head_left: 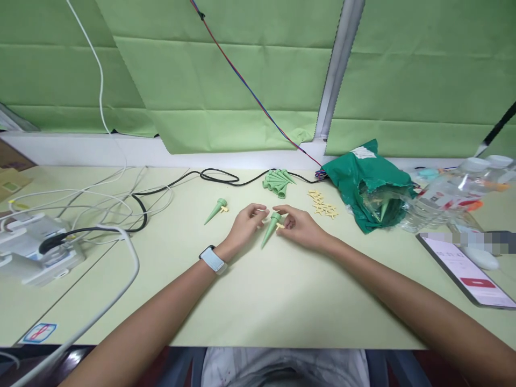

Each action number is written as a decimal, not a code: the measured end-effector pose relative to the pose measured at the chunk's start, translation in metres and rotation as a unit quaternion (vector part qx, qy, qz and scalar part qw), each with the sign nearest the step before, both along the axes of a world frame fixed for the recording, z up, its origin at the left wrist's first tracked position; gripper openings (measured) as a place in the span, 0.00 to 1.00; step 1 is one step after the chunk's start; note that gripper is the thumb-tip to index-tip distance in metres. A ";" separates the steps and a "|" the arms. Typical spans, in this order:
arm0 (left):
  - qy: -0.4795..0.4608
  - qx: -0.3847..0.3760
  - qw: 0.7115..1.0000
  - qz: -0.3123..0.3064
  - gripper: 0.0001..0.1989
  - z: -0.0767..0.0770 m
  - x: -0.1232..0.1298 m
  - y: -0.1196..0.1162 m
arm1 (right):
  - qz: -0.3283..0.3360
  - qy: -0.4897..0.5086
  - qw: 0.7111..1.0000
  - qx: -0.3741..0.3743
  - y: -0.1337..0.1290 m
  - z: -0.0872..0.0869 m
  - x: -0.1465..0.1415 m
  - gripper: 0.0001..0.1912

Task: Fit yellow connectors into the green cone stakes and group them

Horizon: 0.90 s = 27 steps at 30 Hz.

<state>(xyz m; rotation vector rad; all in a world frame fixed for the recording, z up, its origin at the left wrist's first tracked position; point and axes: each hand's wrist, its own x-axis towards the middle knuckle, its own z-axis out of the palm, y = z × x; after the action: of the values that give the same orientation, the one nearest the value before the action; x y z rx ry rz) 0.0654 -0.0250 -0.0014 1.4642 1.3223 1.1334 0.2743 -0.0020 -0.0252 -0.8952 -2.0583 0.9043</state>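
My right hand (299, 227) holds a green spike (270, 230) with a small yellow valve at its side, its tip pointing down and toward me. Just left of it is my left hand (246, 226), its fingers curved and apart, with nothing visible between them. Another green spike with a yellow valve (216, 210) lies on the table further left. Behind the hands, several plain green spikes (278, 183) lie in a group. Several loose yellow valves (322, 205) lie to the right of that group.
A torn green bag (358, 177) sits at the back right, beside plastic bottles (443, 196). A phone (467, 269) lies at the right. Cables and a white power strip (40, 252) cover the left side. A black cable runs along the back.
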 end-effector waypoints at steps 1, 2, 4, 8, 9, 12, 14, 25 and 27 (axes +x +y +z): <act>-0.001 -0.016 0.999 -0.028 0.18 0.002 0.001 -0.002 | -0.004 0.016 1.000 -0.010 -0.005 -0.002 0.003 0.28; 0.004 -0.020 0.998 -0.057 0.20 0.004 0.002 -0.003 | -0.004 0.029 0.999 -0.014 -0.009 -0.003 0.006 0.28; 0.018 -0.012 0.993 -0.116 0.20 0.006 0.003 -0.006 | 0.003 0.048 0.999 -0.013 -0.014 -0.006 0.009 0.27; 0.031 0.014 0.985 -0.167 0.18 0.003 0.002 -0.005 | 0.022 0.082 0.996 -0.022 -0.016 -0.007 0.009 0.26; 0.019 0.015 0.986 -0.164 0.18 0.001 0.001 -0.004 | 0.019 0.088 0.996 -0.028 -0.016 -0.007 0.009 0.26; -0.042 0.012 0.989 -0.139 0.15 -0.005 0.001 0.000 | 0.003 0.116 0.991 -0.060 -0.014 -0.008 0.008 0.27; -0.075 0.018 0.990 -0.122 0.12 -0.007 0.002 0.001 | -0.004 0.145 0.984 -0.100 -0.012 -0.010 0.007 0.26; -0.073 -0.006 0.984 -0.164 0.17 -0.008 0.007 -0.003 | -0.015 0.187 0.976 -0.107 -0.017 -0.009 0.006 0.21; -0.096 -0.006 0.985 -0.144 0.18 -0.009 0.009 -0.004 | -0.015 0.179 0.978 -0.108 -0.019 -0.006 0.006 0.19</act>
<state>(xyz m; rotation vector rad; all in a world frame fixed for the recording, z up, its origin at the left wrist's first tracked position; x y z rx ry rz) 0.0744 -0.0293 -0.0102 1.4430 0.9481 1.0456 0.2801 -0.0211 -0.0307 -0.8036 -1.6586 1.1942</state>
